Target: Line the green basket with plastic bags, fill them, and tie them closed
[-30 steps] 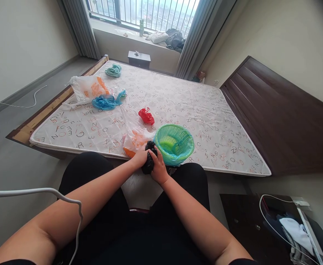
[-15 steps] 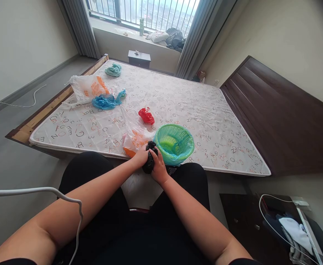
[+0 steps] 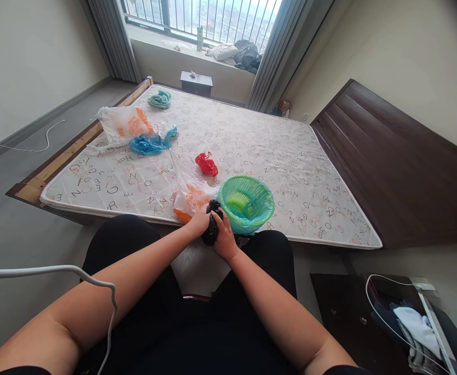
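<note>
Mattress (image 3: 291, 156): letter-printed, filling mid-frame, with a dark headboard (image 3: 400, 172) at right and a window (image 3: 166, 13) at top.
Left hand grip (image 3: 199, 223): fingers closed around a black bundle (image 3: 212, 233) from its left.
Right hand grip (image 3: 225, 238): closed on the same bundle from its right.
Black bundle: lower centre of the frame, between the hands, by the mattress's near edge.
Green basket (image 3: 257, 194): just right of the hands, lined with thin blue-green plastic, blocking that side.
Orange-printed bag (image 3: 193, 200): just left, partly behind the left hand.
Red bag (image 3: 206, 164): frame centre, beyond both.
Blue bag (image 3: 150, 145): left of centre, against a larger white bag (image 3: 121, 124).
Teal coil (image 3: 160, 99): mattress's upper left.
White cable (image 3: 37, 270): lower left, crossing before the left forearm.
</note>
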Demonstrator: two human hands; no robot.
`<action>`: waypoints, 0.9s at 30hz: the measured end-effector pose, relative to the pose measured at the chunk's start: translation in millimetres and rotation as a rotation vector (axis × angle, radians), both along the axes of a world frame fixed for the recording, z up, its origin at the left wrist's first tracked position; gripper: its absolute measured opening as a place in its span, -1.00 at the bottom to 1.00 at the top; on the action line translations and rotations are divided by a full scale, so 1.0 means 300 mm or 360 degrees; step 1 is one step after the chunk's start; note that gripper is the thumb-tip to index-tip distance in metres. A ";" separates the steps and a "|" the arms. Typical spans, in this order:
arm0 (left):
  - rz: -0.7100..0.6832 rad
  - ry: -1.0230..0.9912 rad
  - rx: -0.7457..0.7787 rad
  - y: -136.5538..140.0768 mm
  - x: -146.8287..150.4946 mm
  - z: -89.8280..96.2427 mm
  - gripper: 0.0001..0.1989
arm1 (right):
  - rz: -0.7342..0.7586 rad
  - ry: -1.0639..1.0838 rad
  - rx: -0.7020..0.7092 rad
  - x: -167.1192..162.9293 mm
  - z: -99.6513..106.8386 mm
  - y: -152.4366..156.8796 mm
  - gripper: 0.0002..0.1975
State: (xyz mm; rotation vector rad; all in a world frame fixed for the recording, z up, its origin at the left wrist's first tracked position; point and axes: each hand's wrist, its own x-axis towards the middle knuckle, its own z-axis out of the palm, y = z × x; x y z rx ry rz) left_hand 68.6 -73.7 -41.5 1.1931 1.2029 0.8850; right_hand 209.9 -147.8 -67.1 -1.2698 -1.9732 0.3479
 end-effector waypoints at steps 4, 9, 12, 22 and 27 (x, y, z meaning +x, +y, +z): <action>-0.0009 0.0006 -0.0007 0.004 0.001 -0.005 -0.69 | -0.0012 -0.0017 -0.0005 -0.001 -0.002 0.000 -0.22; -0.0029 0.0015 -0.0009 0.002 0.002 0.007 -0.70 | 0.0003 0.0002 0.0027 -0.001 -0.008 0.002 -0.23; -0.0044 0.0002 -0.0003 -0.001 0.002 0.020 -0.67 | 0.0005 -0.0002 0.0024 0.000 -0.009 0.002 -0.21; -0.0065 0.0069 0.0030 -0.002 0.000 0.018 -0.67 | -0.0016 -0.0002 0.0044 0.000 -0.007 0.000 -0.20; -0.0066 0.0038 0.0025 -0.003 0.003 0.021 -0.67 | -0.0030 0.0006 0.0004 0.002 -0.008 0.000 -0.19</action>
